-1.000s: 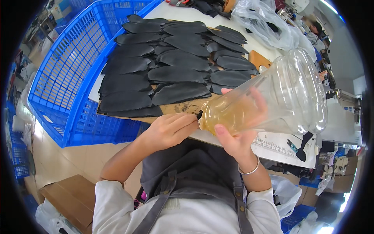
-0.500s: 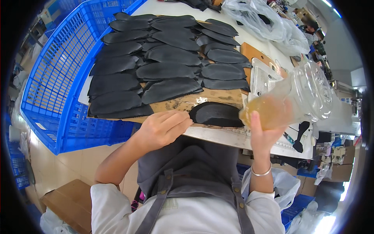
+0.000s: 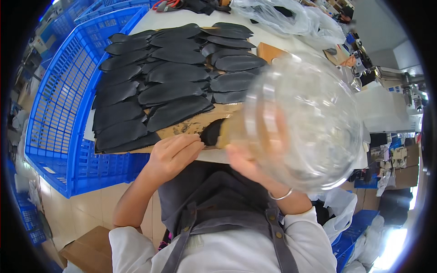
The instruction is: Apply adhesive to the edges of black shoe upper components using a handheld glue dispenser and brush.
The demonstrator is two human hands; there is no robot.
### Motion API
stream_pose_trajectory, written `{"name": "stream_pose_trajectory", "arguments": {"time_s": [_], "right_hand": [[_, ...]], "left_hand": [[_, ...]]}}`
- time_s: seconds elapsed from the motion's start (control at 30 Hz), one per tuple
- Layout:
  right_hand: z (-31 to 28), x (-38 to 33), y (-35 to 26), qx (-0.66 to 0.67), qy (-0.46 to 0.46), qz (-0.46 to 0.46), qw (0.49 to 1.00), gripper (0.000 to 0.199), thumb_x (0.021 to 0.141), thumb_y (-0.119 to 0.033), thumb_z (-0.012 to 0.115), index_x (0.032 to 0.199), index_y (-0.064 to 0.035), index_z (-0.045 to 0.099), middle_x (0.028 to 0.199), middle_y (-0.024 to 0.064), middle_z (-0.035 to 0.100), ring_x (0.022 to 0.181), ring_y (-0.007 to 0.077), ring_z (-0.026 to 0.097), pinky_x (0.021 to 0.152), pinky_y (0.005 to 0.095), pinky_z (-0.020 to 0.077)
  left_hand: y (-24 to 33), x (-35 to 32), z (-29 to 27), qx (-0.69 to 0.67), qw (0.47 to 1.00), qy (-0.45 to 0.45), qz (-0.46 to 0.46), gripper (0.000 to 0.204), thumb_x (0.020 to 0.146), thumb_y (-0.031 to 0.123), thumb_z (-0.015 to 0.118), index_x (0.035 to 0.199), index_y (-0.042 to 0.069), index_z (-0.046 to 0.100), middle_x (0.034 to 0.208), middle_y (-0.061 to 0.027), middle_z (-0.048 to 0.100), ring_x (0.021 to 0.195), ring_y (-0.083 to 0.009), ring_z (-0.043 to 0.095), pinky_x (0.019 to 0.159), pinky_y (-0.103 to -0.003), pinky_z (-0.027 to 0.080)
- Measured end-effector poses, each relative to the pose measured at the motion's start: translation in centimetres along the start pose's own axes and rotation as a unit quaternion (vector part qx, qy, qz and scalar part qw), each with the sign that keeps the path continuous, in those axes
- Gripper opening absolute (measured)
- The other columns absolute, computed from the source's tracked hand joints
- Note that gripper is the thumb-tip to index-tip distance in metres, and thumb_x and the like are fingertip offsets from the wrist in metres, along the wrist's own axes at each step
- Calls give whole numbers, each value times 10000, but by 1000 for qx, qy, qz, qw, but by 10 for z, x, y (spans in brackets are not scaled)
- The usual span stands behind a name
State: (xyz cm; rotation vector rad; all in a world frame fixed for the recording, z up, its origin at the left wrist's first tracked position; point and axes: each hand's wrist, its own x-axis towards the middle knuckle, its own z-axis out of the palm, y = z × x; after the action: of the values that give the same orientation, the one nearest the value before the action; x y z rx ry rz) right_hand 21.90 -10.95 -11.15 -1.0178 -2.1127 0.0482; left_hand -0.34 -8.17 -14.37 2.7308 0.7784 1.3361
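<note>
My right hand (image 3: pixel 255 161) is wrapped round a clear plastic bottle (image 3: pixel 314 123), tipped so that its wide base leans up and right. The bottle's narrow, yellowish end points down left over a single black curved piece (image 3: pixel 210 132), covering most of it; whether they touch is hidden. That piece, leather-like, lies at the front edge of a brown cardboard sheet (image 3: pixel 184 125). At its left end my left hand (image 3: pixel 170 155) is closed, fingertips pinching its edge. Behind, rows of similar black pieces (image 3: pixel 175 93) overlap on the cardboard.
A blue plastic basket (image 3: pixel 38 132) stands tight against the table's left side. Across the back of the white table (image 3: pixel 175 19) lie a clear plastic bag (image 3: pixel 291 20) and red-handled scissors (image 3: pixel 166 4). An orange-brown block (image 3: pixel 269 52) sits beyond the bottle. Boxes and machines stand further right.
The bottle in my right hand has swung left and nearer the camera, its yellowish end now over the single black piece. My left hand keeps its place at that piece; the whole view has shifted.
</note>
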Motion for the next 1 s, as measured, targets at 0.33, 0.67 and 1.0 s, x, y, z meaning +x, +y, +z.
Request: {"name": "stream_pose_trajectory", "arguments": {"time_s": [0.33, 0.67, 1.0], "right_hand": [[-73, -43, 60, 58, 341, 225, 911, 658, 812, -119, 552, 1358, -15, 200, 1202, 227, 488, 1112, 288, 499, 945, 397, 421], [-59, -49, 65, 278, 405, 303, 817, 597, 861, -290, 483, 1354, -65, 231, 1200, 269, 481, 1060, 298, 527, 890, 392, 456], [-63, -54, 71, 303, 383, 289, 823, 680, 845, -372, 541, 1361, -66, 221, 1178, 257, 486, 998, 279, 553, 860, 378, 471]], "left_hand": [[19, 50, -15, -67, 989, -62, -119, 264, 629, 93, 754, 784, 29, 550, 836, -78, 573, 730, -246, 590, 562, -282, 481], [31, 120, 32, -44, 956, -276, -87, 536, 677, 311, 726, 1093, 18, 559, 1101, -113, 536, 1041, -284, 492, 945, -392, 350], [30, 134, 31, -63, 931, -339, -119, 430, 723, 254, 707, 1064, 20, 591, 1077, -116, 549, 1020, -286, 505, 937, -384, 355]]}}
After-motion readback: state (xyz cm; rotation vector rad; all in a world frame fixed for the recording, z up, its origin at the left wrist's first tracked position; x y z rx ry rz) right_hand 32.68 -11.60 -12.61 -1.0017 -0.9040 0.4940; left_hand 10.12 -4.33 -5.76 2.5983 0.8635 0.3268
